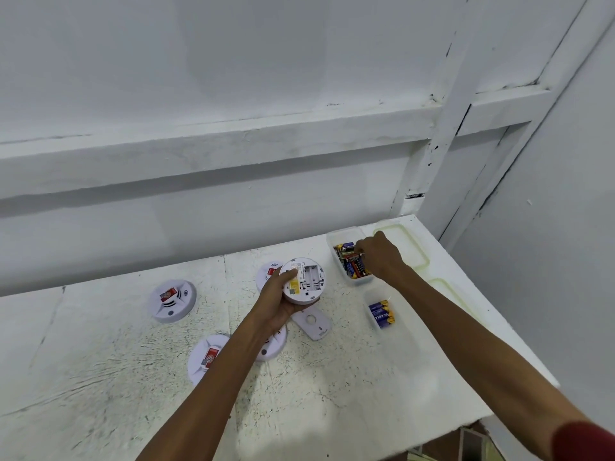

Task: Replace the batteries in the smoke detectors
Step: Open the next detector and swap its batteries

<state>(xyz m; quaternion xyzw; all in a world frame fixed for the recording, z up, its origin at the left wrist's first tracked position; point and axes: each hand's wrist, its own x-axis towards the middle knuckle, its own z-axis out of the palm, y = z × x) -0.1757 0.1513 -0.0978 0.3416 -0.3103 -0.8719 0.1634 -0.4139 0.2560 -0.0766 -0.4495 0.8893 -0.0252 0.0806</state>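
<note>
Detector (303, 280) held underside-up in left hand (278, 302), fingers wrapped around rim, battery bay open and bare. Right hand (379, 257) at 2 o'clock, dipped into clear tub (336, 239) of mixed batteries (349, 262), fingers pinched narrow among them; cannot tell if one is gripped. Loose cover plate (312, 322) on white table (332, 387) just below held detector. Purple batteries (382, 314) in second clear tub at 4 o'clock. Spare detectors at 9 o'clock (172, 300) and 7 o'clock (206, 357).

White round smoke detector (303, 283) is flipped back-up, battery bay open and empty, above the tabletop's (100, 361) middle; batteries (351, 263) piled in a tub (332, 241) near the far right corner.
</note>
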